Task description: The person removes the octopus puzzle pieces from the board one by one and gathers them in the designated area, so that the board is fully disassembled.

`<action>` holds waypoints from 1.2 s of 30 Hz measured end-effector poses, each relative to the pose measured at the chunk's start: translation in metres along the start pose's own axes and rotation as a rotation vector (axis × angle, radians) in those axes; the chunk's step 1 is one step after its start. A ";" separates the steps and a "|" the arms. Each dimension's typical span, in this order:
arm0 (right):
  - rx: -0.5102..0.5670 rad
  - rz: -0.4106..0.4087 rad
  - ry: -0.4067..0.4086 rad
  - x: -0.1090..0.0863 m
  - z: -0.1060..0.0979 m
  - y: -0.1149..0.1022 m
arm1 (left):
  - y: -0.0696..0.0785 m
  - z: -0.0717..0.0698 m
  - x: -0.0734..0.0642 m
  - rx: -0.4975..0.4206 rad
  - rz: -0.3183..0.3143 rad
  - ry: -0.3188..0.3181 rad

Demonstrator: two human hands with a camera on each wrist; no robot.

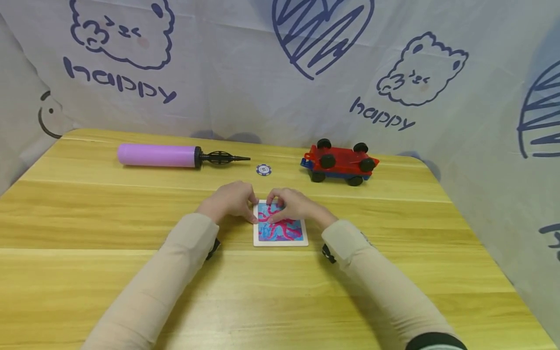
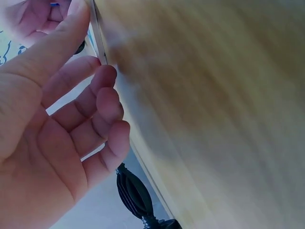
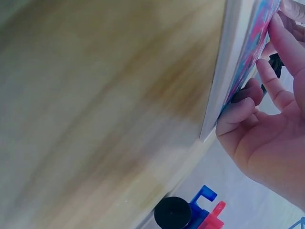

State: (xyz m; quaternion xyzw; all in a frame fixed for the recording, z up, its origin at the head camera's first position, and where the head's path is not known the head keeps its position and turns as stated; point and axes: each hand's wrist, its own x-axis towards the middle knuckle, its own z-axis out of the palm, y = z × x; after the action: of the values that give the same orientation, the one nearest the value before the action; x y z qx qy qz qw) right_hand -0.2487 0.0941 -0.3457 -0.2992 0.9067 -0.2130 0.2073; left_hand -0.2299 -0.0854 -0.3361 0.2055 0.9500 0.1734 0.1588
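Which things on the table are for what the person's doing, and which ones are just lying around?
Probably for the job:
white-bordered picture, being handled
left grip, at the picture's left edge
right grip, over the picture

Probably just lying around, untouched:
purple pump with a black nozzle
round chip
red-and-blue wheeled toy

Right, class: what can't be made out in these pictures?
Head: upper right of picture panel, under right grip.
Head: any fine print on poker chip, too small.
Left wrist: most of balloon pump, cut by bottom edge.
Right wrist: most of red toy car, cut likewise.
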 end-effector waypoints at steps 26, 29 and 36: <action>0.012 0.020 -0.054 0.005 -0.003 -0.005 | -0.001 0.000 -0.002 0.015 0.035 0.014; 0.018 -0.008 -0.045 0.004 -0.003 -0.006 | 0.001 -0.001 -0.004 0.015 0.040 0.014; 0.011 -0.055 -0.010 0.005 -0.002 -0.005 | 0.001 -0.002 -0.004 0.015 0.039 0.013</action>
State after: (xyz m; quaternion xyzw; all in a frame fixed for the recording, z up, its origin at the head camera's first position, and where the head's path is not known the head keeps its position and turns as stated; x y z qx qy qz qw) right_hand -0.2509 0.0881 -0.3430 -0.3239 0.8960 -0.2219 0.2076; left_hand -0.2271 -0.0870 -0.3337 0.2242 0.9480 0.1706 0.1478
